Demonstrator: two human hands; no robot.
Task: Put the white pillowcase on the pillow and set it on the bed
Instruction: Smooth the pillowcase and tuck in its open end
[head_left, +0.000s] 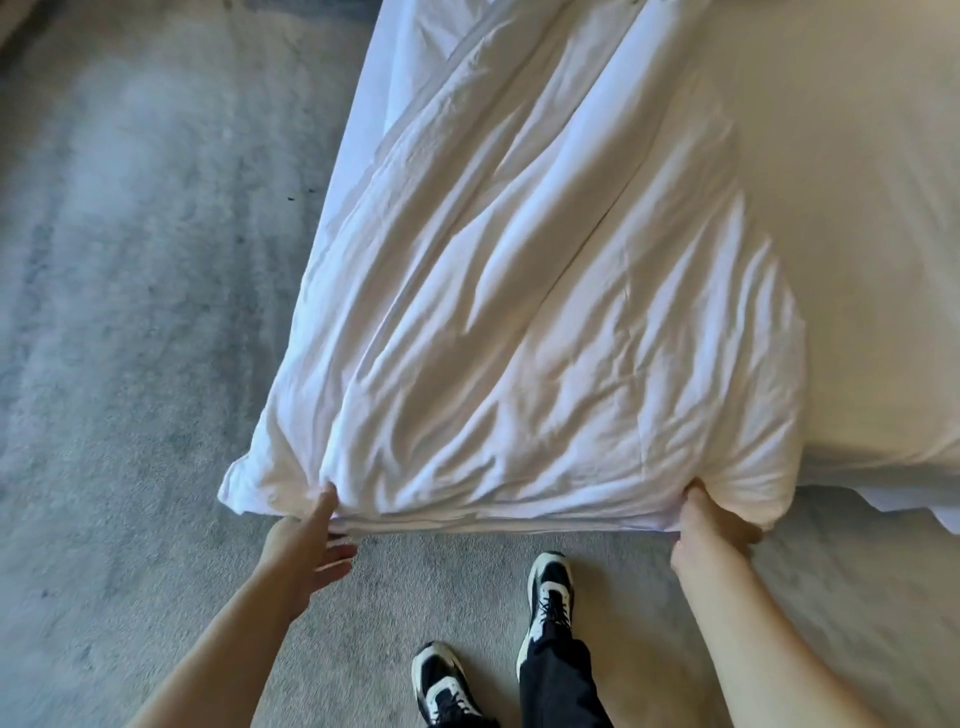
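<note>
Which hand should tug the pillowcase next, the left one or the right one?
Probably the right hand: it already pinches the white pillowcase's near corner. The left hand is open, only its fingertips touching the edge, so it would have to grip first.

The bed (857, 208) ran off the top and right edges; beside it, the carpet (130, 208) was blurred.

Grey mottled carpet (130, 312) from 6 to 11 o'clock, soft daylight, pale patch at 10 o'clock
</note>
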